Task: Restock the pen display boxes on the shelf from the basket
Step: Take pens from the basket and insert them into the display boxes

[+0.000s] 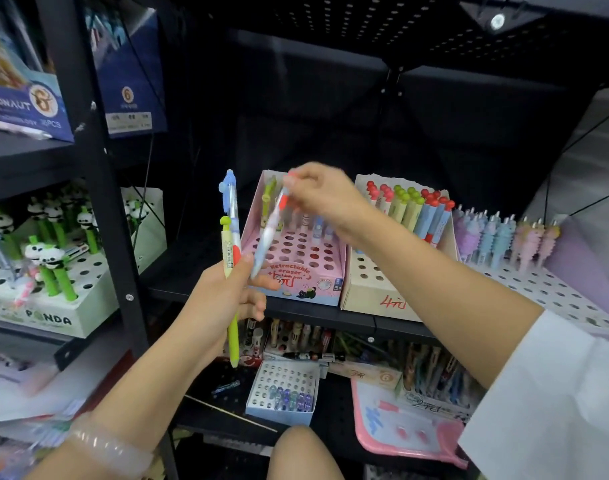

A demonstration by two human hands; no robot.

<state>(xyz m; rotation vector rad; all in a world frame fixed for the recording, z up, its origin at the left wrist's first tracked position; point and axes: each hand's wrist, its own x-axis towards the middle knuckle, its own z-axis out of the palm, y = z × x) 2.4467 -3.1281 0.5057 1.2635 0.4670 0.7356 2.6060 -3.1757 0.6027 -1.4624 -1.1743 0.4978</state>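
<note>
My left hand (223, 292) grips a small bunch of pens (231, 237) upright in front of the shelf: one with a blue top, one green and yellow. My right hand (322, 195) pinches the top of a light blue pen with a red cap (270, 230), which slants down toward my left fingers. Behind both hands stands the pink display box (296, 258) marked "Retractable eraser", with many vacant holes and a few pens in its back rows. No basket is in view.
A beige box (375, 292) of red, green and blue pens sits right of the pink one, then a white perforated tray (545, 285) with pastel pens. A panda pen box (50, 306) stands on the left shelf beyond a black upright post (102, 188). The lower shelf holds more boxes.
</note>
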